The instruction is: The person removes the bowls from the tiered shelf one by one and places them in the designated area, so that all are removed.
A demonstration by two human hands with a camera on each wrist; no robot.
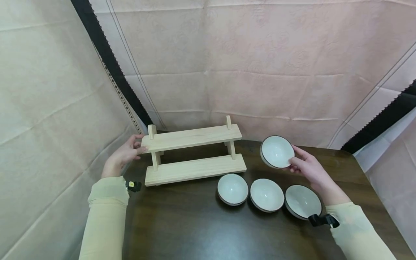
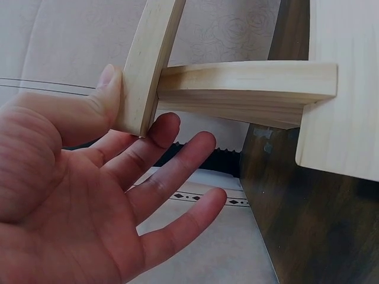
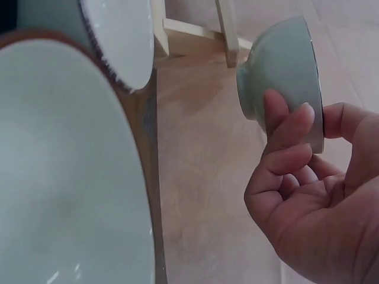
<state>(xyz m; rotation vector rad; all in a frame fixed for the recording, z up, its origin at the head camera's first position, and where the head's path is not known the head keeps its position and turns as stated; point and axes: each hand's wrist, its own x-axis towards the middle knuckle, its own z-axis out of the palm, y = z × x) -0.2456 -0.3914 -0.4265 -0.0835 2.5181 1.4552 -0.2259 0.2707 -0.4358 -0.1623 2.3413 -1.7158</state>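
Note:
A two-tier wooden shelf (image 1: 195, 169) stands on the dark table. My left hand (image 1: 127, 153) pinches the left end of its upper board (image 2: 145, 65) between thumb and index finger, the other fingers spread below. In my right hand (image 1: 307, 167) is a white bowl (image 1: 277, 151) with a dark rim, thumb at the rim and fingers under its pale green outside (image 3: 284, 71). The bowl is raised beside the shelf's right end. Nearer to me, three similar bowls stand in a row: a left bowl (image 1: 232, 189), a middle bowl (image 1: 267, 195) and a right bowl (image 1: 303, 202) below my right wrist.
The dark brown table (image 1: 182, 224) reaches to a pale fabric wall (image 1: 260, 72) behind the shelf. More fabric (image 1: 48, 108) hangs close at the left, alongside my left arm. Black strips (image 1: 113, 65) run down the corners.

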